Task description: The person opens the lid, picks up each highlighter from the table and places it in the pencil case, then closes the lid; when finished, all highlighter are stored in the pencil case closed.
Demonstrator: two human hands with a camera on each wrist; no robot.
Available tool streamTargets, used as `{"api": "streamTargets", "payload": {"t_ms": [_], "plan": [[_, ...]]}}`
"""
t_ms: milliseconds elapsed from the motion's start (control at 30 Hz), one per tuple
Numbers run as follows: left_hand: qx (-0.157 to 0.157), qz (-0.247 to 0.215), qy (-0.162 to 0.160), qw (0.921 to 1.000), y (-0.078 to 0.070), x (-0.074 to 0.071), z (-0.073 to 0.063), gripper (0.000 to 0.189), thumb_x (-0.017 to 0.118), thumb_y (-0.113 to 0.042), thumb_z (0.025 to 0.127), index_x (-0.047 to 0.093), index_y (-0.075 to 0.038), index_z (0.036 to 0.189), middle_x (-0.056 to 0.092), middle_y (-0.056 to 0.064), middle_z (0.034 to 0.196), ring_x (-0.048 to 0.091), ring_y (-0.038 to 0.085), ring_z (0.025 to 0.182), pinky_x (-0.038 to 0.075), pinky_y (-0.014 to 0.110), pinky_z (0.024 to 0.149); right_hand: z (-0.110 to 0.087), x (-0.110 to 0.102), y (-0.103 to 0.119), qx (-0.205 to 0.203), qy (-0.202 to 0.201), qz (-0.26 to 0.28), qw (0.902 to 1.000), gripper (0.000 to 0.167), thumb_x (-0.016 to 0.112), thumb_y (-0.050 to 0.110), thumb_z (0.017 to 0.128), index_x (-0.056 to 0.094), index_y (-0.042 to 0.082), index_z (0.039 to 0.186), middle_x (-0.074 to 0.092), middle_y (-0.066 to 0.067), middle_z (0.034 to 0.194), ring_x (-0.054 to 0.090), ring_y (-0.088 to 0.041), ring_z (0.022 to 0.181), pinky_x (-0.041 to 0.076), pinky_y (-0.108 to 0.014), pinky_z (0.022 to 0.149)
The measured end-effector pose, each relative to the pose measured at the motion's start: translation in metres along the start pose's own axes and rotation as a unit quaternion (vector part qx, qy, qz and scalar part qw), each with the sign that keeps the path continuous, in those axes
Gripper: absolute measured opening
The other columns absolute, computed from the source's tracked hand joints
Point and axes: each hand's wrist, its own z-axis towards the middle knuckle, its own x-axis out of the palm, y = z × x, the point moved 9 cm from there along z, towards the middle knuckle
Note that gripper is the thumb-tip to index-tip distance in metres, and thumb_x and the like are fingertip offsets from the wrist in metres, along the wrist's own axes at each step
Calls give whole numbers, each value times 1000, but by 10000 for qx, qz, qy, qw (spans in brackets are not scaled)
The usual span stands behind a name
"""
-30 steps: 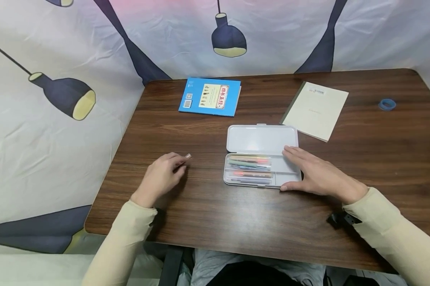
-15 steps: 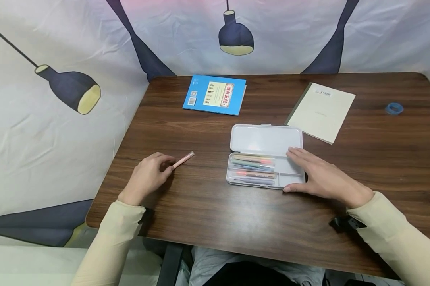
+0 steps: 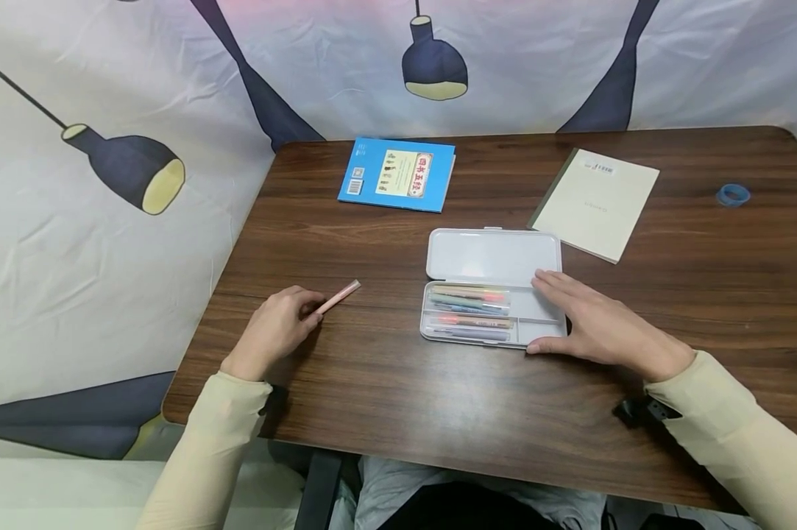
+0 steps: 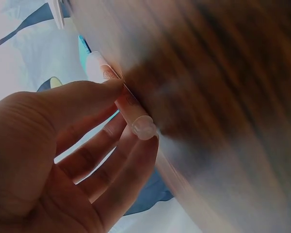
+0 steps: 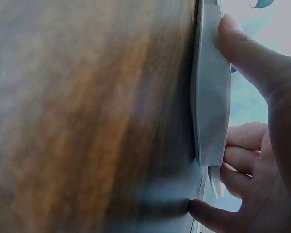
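My left hand (image 3: 272, 325) pinches a slim pink pen (image 3: 341, 296) over the left part of the table. In the left wrist view, the thumb and fingers hold the pen's pink barrel (image 4: 129, 108), and its clear rounded end faces the camera. A white pencil case (image 3: 494, 255) lies open, its lid folded back. Several pens (image 3: 471, 302) in pale colours fill its left compartments. My right hand (image 3: 603, 327) rests at the case's right end, thumb at the front edge and fingers stretched toward the hinge. The right wrist view has the thumb against the case's side wall (image 5: 212, 92).
A blue book (image 3: 358, 173) lies at the back left of the brown table (image 3: 372, 397). Behind the case's right side is a cream notebook (image 3: 597, 202). A blue roll of tape (image 3: 733, 195) sits at the far right. A printed curtain (image 3: 345, 66) hangs behind the table.
Over the second, my left hand has drawn back left and toward the body, and more of the pink pen shows past its fingers. The right hand stays on the case.
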Motion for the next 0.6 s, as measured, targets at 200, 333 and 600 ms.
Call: {"api": "streamTargets", "payload": {"t_ms": [200,333,600], "plan": [[-11,-63,13,10000,-1,1,1,25,71,-8,91,72,-4,116,69,11,103,64,26,86,52,46,73,0,0,-1,-12,-10,-8,10000,107,66,71,80,33,2,154,29,-18,161,27,-37,148,33,-58,111],[7,-43,-8,10000,-2,2,2,24,71,-8,91,73,-4,114,69,11,103,64,26,84,51,46,73,0,0,-1,-4,2,-14,10000,107,66,71,80,33,2,155,28,-18,161,27,-37,148,33,-57,111],[21,-34,24,10000,-2,2,2,23,70,-6,91,73,-3,114,69,11,102,63,25,82,52,45,72,0,1,-1,65,86,23,9999,107,65,72,81,32,3,155,27,-16,162,25,-36,149,30,-57,113]]}}
